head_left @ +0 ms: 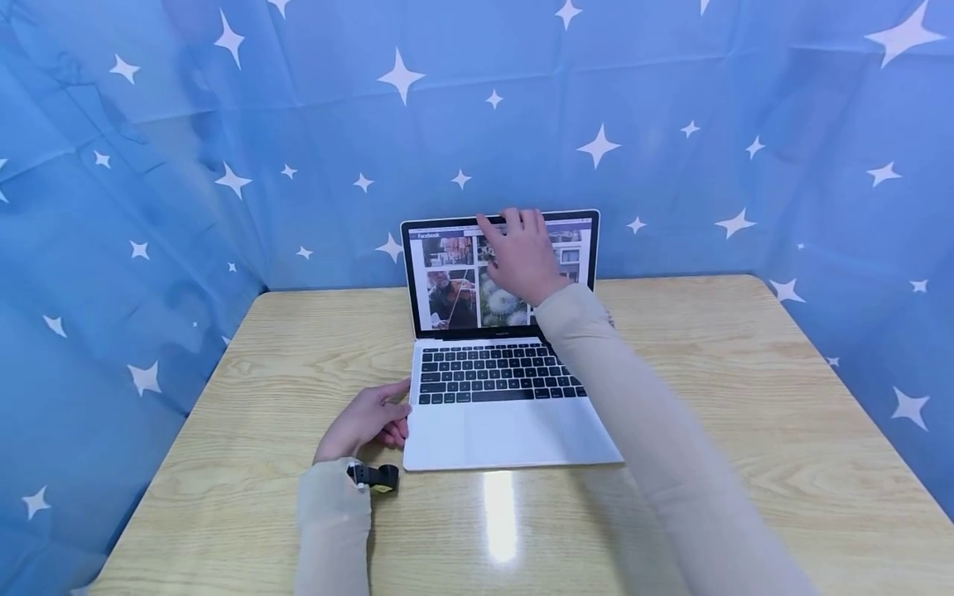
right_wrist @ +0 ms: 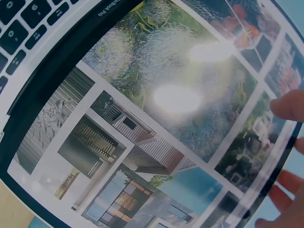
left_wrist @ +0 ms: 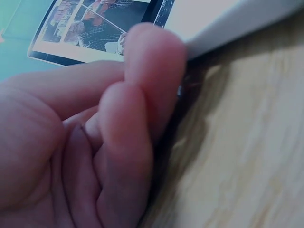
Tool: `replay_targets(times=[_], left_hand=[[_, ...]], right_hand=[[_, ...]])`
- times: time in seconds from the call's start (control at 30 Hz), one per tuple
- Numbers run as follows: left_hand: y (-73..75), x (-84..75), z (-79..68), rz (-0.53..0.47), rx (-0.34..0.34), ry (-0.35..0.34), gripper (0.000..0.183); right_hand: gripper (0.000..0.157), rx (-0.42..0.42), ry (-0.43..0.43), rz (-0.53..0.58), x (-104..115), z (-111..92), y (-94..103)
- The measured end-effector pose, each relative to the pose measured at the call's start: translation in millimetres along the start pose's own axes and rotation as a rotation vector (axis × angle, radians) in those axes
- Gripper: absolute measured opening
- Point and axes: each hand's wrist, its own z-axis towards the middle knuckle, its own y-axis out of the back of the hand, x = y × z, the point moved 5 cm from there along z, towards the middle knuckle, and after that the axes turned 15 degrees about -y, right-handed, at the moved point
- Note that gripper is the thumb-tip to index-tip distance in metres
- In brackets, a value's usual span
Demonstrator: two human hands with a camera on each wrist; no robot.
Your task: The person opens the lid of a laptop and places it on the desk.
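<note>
An unfolded silver laptop (head_left: pixel 436 439) sits on the wooden table, its screen (head_left: pixel 451 302) raised and filled with a grid of photos. My right hand (head_left: pixel 524 257) grips the top edge of the screen. In the right wrist view its thumb (right_wrist: pixel 290 105) lies at the front of the display while the other fingers (right_wrist: pixel 283 192) go round the edge. At the base's left side, my left hand (head_left: pixel 365 418) holds the edge with bent fingers. The left wrist view shows those fingertips (left_wrist: pixel 154 52) right at the base's edge. My right forearm covers part of the keyboard (head_left: pixel 492 372).
Blue cloth (head_left: pixel 492 124) with white stars hangs behind the table (head_left: pixel 298 348) and along both sides. A black wrist device (head_left: pixel 376 478) sits on my left sleeve, near the laptop's front left corner. Light reflects off the tabletop in front of the laptop.
</note>
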Motion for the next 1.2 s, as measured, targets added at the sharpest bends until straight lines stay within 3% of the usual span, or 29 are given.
replay_targets(times=[0.47, 0.93, 1.2], left_hand=[[2.4, 8.8, 6.9, -0.017, -0.025, -0.017, 0.050], [15.5, 15.5, 4.3, 0.018, -0.174, -0.001, 0.038], [25.9, 3.8, -3.3, 0.045, -0.278, -0.067, 0.033]], right_hand=[[0.070, 0.035, 0.041, 0.085, -11, -17, 7.1], [0.059, -0.074, 0.111, 0.147, -26, -57, 22.9], [0.055, -0.084, 0.118, 0.192, -54, -94, 22.5]])
